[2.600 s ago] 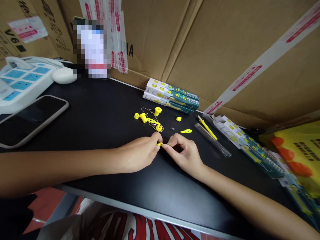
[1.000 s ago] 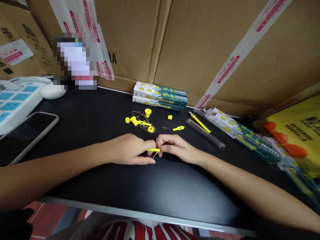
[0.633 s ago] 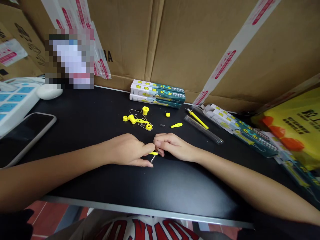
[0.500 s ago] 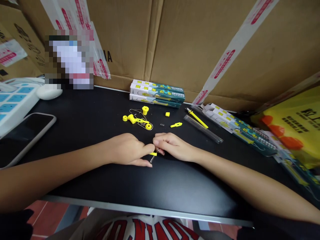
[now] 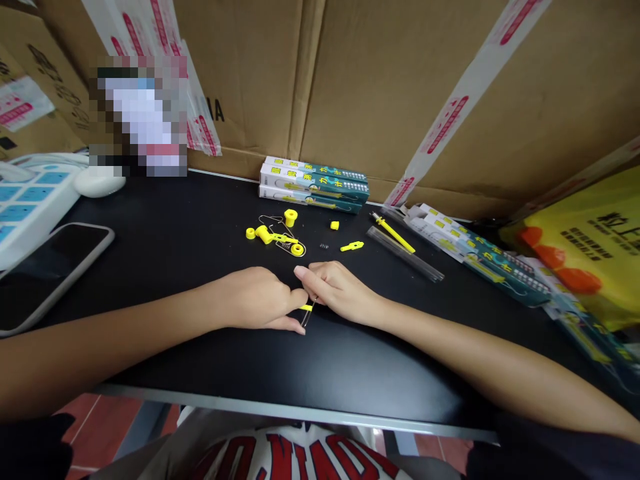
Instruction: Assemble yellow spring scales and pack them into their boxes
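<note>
Over the middle of the black table, my left hand (image 5: 263, 300) is closed on a small yellow plastic piece (image 5: 307, 307), most of which the fingers hide. A thin bent metal wire (image 5: 307, 319) runs from this piece, between both hands. My right hand (image 5: 340, 291) has its fingers curled round the upper part of the wire, thumb raised along the side. Just beyond the hands lie yellow plastic caps (image 5: 263, 235), metal wire hooks (image 5: 271, 219), a small spring (image 5: 325, 246) and a flat yellow piece (image 5: 352, 247).
Printed spring scale boxes (image 5: 314, 189) are stacked against the cardboard behind, with more boxes (image 5: 480, 257) at the right. A clear tube (image 5: 405, 255) lies beside a yellow rod (image 5: 395, 235). A phone (image 5: 55, 273) and a power strip (image 5: 37, 207) occupy the left.
My right hand has shifted slightly, its thumb lifting and pointing up to the left. The wire between the hands stands at a slightly different angle. My left hand has barely moved.
</note>
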{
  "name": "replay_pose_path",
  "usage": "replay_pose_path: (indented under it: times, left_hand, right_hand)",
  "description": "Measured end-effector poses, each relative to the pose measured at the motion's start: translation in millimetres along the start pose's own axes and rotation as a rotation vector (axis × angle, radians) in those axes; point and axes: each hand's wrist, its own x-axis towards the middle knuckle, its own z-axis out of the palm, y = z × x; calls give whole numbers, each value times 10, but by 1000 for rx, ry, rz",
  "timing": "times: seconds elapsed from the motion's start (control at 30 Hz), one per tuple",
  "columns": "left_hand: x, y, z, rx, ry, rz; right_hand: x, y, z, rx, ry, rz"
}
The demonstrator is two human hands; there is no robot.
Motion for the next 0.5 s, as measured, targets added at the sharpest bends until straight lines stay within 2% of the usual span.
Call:
replay_pose_path:
  times: [0.17, 0.37, 0.5]
  left_hand:
    - [-7, 10, 85, 47, 108, 19]
    - [-36, 4, 144, 156, 350, 80]
    - [-38, 5, 150, 156, 401, 91]
  right_hand:
    - [19, -5, 25, -72, 21, 30]
    - [33, -12, 27, -77, 27, 58]
    - [33, -15, 30, -99, 32, 66]
